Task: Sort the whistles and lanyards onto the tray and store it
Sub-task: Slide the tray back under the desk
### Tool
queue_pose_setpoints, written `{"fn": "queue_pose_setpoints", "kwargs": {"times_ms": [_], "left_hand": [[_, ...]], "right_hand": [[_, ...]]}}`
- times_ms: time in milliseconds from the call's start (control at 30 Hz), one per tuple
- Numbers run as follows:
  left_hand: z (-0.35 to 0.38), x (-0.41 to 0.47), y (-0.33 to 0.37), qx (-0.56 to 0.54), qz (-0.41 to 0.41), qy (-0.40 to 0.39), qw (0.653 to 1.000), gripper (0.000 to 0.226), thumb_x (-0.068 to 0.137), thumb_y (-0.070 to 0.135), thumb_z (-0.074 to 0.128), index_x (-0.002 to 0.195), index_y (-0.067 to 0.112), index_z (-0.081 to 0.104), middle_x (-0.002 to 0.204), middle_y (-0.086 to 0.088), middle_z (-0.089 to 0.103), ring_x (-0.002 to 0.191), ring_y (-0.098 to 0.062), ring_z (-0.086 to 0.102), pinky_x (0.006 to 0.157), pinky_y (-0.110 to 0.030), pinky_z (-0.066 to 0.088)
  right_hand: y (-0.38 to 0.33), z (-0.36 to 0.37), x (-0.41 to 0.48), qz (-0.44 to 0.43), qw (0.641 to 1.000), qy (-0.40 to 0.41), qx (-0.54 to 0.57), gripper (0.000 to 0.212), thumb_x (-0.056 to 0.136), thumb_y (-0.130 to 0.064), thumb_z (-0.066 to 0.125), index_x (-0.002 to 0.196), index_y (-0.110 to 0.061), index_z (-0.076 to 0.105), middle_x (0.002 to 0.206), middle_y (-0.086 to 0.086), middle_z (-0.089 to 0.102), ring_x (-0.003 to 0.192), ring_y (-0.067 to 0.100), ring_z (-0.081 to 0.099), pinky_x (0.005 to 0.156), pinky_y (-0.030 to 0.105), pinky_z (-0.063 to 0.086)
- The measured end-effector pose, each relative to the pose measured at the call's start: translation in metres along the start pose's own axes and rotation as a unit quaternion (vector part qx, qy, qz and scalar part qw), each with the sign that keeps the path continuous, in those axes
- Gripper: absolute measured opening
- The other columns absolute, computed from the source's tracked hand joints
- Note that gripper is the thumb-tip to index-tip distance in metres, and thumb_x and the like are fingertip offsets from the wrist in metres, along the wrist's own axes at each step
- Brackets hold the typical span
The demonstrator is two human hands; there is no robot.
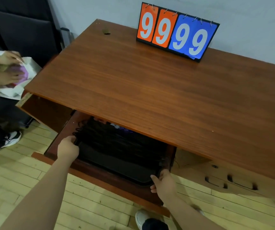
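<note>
L hand (68, 146), R hand (162, 183) grip tray (117, 165) edges in drawer (117, 185); far end hidden under desk (150, 88).

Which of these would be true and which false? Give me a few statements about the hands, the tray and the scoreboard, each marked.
1. The left hand and right hand both grip the black tray. True.
2. The tray lies on top of the desk. False: it is down in the open drawer, partly under the desktop.
3. The flip scoreboard shows four nines. True.
4. All four scoreboard cards are blue. False: two are orange and two are blue.
5. Another person's hands are at a white bag by the left edge. True.
</note>
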State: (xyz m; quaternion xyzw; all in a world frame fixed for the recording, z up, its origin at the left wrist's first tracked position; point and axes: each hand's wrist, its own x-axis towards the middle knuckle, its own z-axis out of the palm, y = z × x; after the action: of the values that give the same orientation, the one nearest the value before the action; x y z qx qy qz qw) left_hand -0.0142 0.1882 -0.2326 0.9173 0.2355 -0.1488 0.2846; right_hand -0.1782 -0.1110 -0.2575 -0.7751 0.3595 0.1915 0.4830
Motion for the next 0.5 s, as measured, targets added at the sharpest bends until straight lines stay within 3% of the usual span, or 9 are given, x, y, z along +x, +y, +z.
{"fn": "queue_pose_setpoints", "kwargs": {"times_ms": [133,167,267,333,400,500], "left_hand": [[0.015,-0.014,0.007,-0.129,-0.066,0.023,0.989,0.06,0.089,0.001,0.045,0.146,0.014,0.035,0.135,-0.018,0.052,0.079,-0.028,0.06,0.062,-0.037,0.05],[0.017,-0.018,0.009,-0.161,-0.084,0.031,0.983,0.06,0.091,0.003,0.045,0.148,0.016,0.031,0.138,-0.017,0.05,0.08,-0.029,0.06,0.064,-0.037,0.05],[0.015,-0.038,0.009,-0.237,-0.13,0.106,0.957,0.062,0.088,0.011,0.05,0.147,0.012,0.032,0.14,-0.015,0.047,0.116,-0.037,0.054,0.093,-0.046,0.048],[0.014,-0.05,-0.001,-0.277,-0.196,0.175,0.924,0.071,0.078,0.022,0.052,0.145,0.011,0.034,0.141,-0.015,0.044,0.124,-0.036,0.049,0.099,-0.05,0.046],[0.017,-0.061,-0.012,-0.309,-0.288,0.184,0.887,0.078,0.076,0.033,0.049,0.147,0.009,0.029,0.149,-0.015,0.033,0.132,-0.036,0.039,0.103,-0.054,0.041],[0.024,-0.09,0.0,-0.419,-0.413,0.102,0.802,0.066,0.086,0.034,0.04,0.148,0.012,0.029,0.155,-0.006,0.029,0.14,-0.033,0.029,0.114,-0.054,0.023]], "right_hand": [[-0.002,-0.001,0.003,-0.002,1.0,-0.006,0.002,0.019,0.094,-0.019,0.062,0.094,-0.01,0.046,0.068,0.007,0.062,0.038,0.003,0.057,0.042,0.019,0.05],[-0.003,-0.003,0.001,-0.001,1.0,-0.01,0.007,0.019,0.094,-0.021,0.062,0.096,-0.009,0.047,0.068,0.005,0.06,0.04,0.004,0.058,0.043,0.02,0.05],[-0.008,-0.008,-0.008,0.003,1.0,0.005,-0.003,0.022,0.096,-0.026,0.057,0.096,-0.006,0.048,0.067,0.004,0.057,0.046,0.01,0.054,0.041,0.022,0.044],[-0.012,-0.013,-0.02,-0.058,0.995,0.011,-0.085,0.021,0.098,-0.031,0.053,0.092,-0.011,0.047,0.064,-0.002,0.053,0.048,0.009,0.048,0.043,0.022,0.037],[-0.02,-0.012,-0.038,-0.123,0.981,-0.076,-0.13,0.018,0.099,-0.034,0.05,0.091,-0.018,0.049,0.064,-0.004,0.054,0.047,0.003,0.044,0.042,0.021,0.035],[-0.033,0.002,-0.065,-0.187,0.923,-0.269,-0.202,0.021,0.098,-0.038,0.048,0.098,-0.018,0.054,0.078,-0.007,0.06,0.059,0.005,0.053,0.054,0.025,0.043]]}}
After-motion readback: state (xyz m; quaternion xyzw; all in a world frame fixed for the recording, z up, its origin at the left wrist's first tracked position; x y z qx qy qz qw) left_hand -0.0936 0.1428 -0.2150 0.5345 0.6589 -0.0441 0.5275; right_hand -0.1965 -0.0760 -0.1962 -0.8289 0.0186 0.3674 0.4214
